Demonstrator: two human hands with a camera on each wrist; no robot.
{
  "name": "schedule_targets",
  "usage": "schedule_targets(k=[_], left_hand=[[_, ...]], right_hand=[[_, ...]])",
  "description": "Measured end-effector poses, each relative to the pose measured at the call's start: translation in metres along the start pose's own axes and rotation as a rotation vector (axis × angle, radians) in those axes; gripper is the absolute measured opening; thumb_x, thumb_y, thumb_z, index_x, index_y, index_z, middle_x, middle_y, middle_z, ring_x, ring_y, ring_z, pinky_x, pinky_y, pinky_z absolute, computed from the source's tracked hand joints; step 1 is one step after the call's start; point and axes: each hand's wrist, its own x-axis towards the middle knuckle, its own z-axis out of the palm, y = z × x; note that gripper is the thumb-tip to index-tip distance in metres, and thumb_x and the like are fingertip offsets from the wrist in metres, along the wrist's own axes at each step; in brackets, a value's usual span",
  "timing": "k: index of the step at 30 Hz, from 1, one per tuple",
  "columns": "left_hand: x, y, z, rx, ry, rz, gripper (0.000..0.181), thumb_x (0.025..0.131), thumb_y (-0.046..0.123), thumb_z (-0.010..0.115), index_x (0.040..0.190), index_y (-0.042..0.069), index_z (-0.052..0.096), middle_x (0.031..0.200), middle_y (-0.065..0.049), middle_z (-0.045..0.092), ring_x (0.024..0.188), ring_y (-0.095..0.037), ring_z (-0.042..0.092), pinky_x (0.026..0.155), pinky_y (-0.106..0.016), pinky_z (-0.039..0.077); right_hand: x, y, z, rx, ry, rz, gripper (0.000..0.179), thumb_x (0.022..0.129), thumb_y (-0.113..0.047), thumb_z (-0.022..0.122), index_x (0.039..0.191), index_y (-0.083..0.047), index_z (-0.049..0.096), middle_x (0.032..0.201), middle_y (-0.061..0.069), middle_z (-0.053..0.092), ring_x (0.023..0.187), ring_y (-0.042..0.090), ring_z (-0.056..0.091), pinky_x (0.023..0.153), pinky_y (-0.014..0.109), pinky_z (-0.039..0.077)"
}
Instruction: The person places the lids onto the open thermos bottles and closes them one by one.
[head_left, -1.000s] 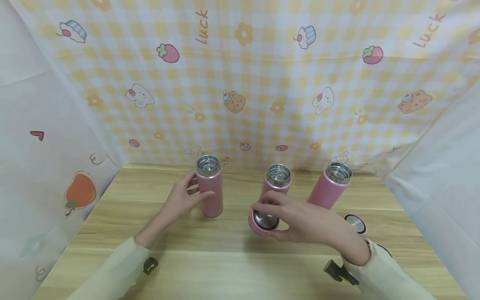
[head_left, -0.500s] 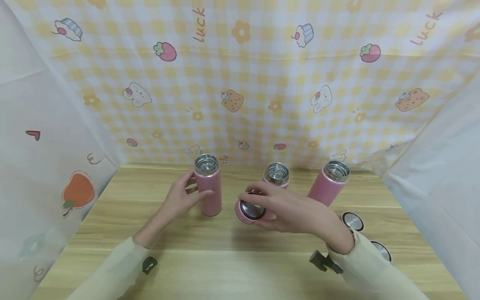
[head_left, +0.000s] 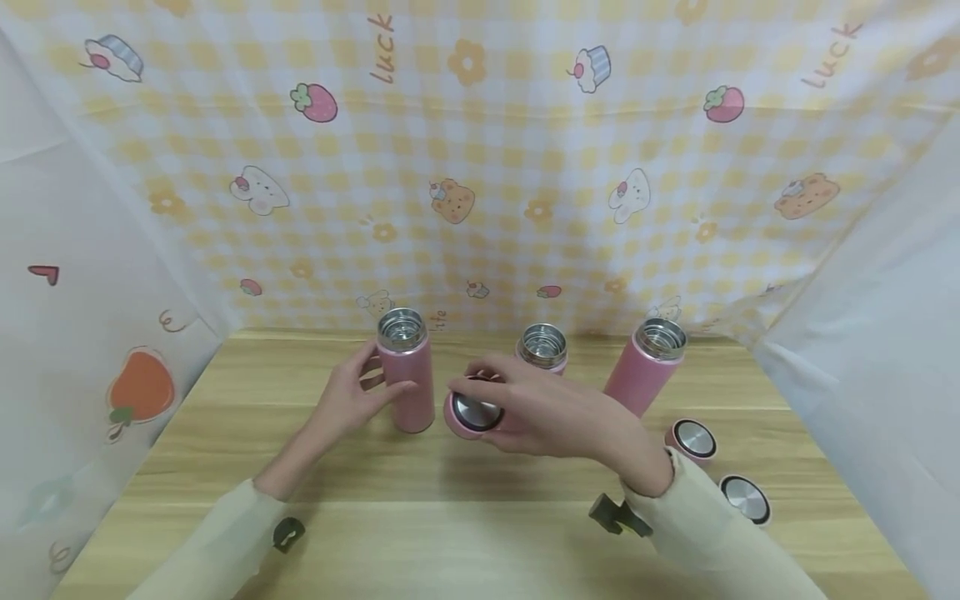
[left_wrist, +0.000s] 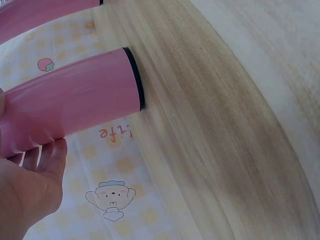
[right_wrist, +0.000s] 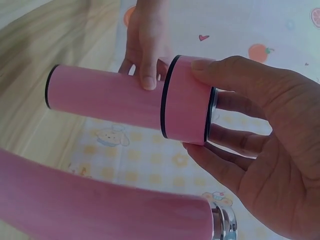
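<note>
My left hand grips an uncapped pink thermos bottle by its side; the bottle stands upright at the left of the table. In the left wrist view, fingers wrap the pink body. My right hand pinches a pink lid with a silver top, just right of that bottle and lower than its mouth in the head view. In the right wrist view, thumb and fingertips hold the lid by its rim, and it overlaps the upper part of the left bottle.
A second open pink bottle stands behind my right hand, mostly hidden by it. To its right is a third open bottle. Two lids, a far one and a nearer one, lie by my right sleeve. A checkered cloth hangs behind.
My right hand has carried the lid leftward and slightly away from me, toward the left bottle. My left hand keeps its grip. The view has shifted slightly; both loose lids now show.
</note>
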Motion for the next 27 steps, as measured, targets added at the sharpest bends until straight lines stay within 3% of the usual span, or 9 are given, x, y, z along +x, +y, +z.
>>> schedule_targets(k=[9, 20, 27], left_hand=[[0.0, -0.004, -0.002, -0.015, 0.001, 0.013, 0.076, 0.084, 0.022, 0.086, 0.149, 0.012, 0.048, 0.139, -0.013, 0.055, 0.123, -0.035, 0.056, 0.097, -0.043, 0.052], [0.0, -0.002, -0.001, -0.034, -0.006, 0.04, 0.073, 0.085, 0.018, 0.085, 0.148, 0.013, 0.049, 0.139, -0.012, 0.056, 0.123, -0.035, 0.056, 0.096, -0.041, 0.053], [-0.001, -0.003, 0.0, -0.052, -0.007, 0.043, 0.071, 0.086, 0.017, 0.084, 0.147, 0.012, 0.049, 0.138, -0.013, 0.056, 0.123, -0.035, 0.057, 0.097, -0.04, 0.052]], right_hand=[[0.012, 0.0, 0.001, -0.034, 0.031, -0.038, 0.057, 0.086, -0.022, 0.084, 0.137, -0.008, 0.062, 0.124, 0.014, 0.057, 0.108, 0.023, 0.057, 0.091, 0.029, 0.052], [0.023, 0.002, -0.008, -0.008, 0.017, 0.006, 0.06, 0.088, -0.019, 0.082, 0.142, -0.01, 0.059, 0.127, 0.013, 0.055, 0.108, 0.021, 0.056, 0.09, 0.029, 0.051], [0.032, 0.002, -0.015, -0.014, 0.036, -0.02, 0.062, 0.087, -0.018, 0.082, 0.144, -0.008, 0.057, 0.127, 0.011, 0.055, 0.108, 0.018, 0.055, 0.091, 0.025, 0.05]])
